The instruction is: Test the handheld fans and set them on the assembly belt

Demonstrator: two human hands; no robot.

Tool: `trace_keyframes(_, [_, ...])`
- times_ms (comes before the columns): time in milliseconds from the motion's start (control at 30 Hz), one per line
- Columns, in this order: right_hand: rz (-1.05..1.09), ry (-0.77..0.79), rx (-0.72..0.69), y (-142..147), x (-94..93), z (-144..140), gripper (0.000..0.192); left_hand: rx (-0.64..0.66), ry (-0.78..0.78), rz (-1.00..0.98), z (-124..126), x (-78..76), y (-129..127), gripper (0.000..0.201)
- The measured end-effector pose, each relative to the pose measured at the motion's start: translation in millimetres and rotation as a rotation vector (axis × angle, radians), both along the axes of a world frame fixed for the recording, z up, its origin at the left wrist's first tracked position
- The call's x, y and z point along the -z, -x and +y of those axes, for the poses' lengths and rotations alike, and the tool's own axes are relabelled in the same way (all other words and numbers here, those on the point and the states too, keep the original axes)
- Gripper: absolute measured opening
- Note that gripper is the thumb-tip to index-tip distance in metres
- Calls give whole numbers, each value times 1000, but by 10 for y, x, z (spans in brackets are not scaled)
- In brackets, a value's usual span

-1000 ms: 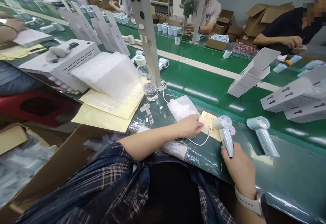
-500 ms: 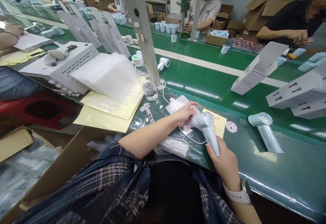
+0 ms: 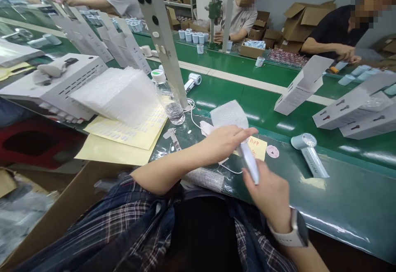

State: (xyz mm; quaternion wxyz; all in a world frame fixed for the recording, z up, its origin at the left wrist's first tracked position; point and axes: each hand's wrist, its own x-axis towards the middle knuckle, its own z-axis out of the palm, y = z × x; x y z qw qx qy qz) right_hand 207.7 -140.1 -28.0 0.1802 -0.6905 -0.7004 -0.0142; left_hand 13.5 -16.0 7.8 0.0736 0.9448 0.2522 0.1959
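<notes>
My right hand (image 3: 270,187) is closed around the lower handle of a pale blue handheld fan (image 3: 250,162), which is tilted over the bench. Over the fan's head lies my left hand (image 3: 221,142), its fingers stretched out and hiding most of that head. Just beyond the left fingers a bubble wrap sheet (image 3: 230,113) stands up; whether the thumb pins it is hidden. A white cable (image 3: 230,168) runs on the bench beneath the hands. Rolled bubble wrap (image 3: 204,179) lies near the front edge. A second handheld fan (image 3: 312,154) rests on the right.
A water bottle (image 3: 170,103) stands by a metal post (image 3: 163,37). Stacked bubble wrap (image 3: 117,92) and yellow label sheets (image 3: 120,140) lie left. White boxes (image 3: 303,86) stand on the green conveyor (image 3: 244,94). Co-workers sit across it. A cardboard box (image 3: 71,198) is low at left.
My left hand has moved from beside the fan's head to over it, fingers now straighter. The bubble wrap sheet has risen behind it. My view has shifted a little to the right.
</notes>
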Motion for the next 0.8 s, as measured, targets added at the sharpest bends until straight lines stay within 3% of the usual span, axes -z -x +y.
trace_keyframes(100, [369,123,-24,-56,-60,134,43,54,-178,68,-49,-106,-47,51])
trace_keyframes(167, [669,112,47,-143,-109,201,48,49,-263,101,-108,-147,-77,51])
trace_keyframes(233, [943,133,60,-197,-174,212,58,38,-258,74,-152,-193,-91,50])
trace_keyframes(300, [1110,229,-94,-176,-258,172,67,48,-155,-73,-157,-272,-91,47])
trace_keyframes(367, [1065,301,-240,-103,-359,128,72,43,23,-324,-122,-386,-77,46])
trace_keyframes(433, [849,275,-261,-36,-464,117,55,28,203,-568,-60,-505,-54,46])
trace_keyframes(500, [647,139,-221,-28,-549,135,29,14,315,-702,4,-600,-27,45])
trace_keyframes(633, [641,-207,-149,-159,-615,153,23,29,394,-716,46,-711,7,43])
trace_keyframes(667, [665,-257,-127,-187,-609,154,35,47,416,-706,31,-729,-1,44])
trace_keyframes(767, [601,-277,-151,-179,-541,177,102,141,465,-665,-70,-742,-108,42])
trace_keyframes(800, [543,-245,-186,-147,-504,190,112,160,449,-644,-120,-723,-173,40])
